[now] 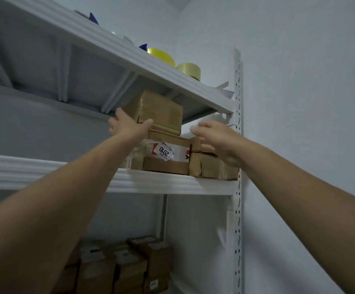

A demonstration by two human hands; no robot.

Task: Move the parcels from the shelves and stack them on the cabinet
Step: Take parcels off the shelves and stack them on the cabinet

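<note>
Brown cardboard parcels sit at the right end of the middle shelf (pixel 172 183). The top parcel (pixel 161 110) rests on a lower one with a white "2010" label (pixel 168 153). A smaller taped parcel (pixel 208 166) lies to their right. My left hand (pixel 130 126) grips the top parcel's lower left corner, thumb along its front bottom edge. My right hand (pixel 217 139) hovers with fingers spread in front of the small right parcel, just right of the top one, and I cannot tell if it touches anything.
Yellow tape rolls (pixel 161 56) and papers lie on the upper shelf (pixel 130 60), close above the top parcel. A white slotted upright (pixel 237 145) bounds the rack's right side. More brown parcels (pixel 130 268) fill the bottom shelf. A plain wall is on the right.
</note>
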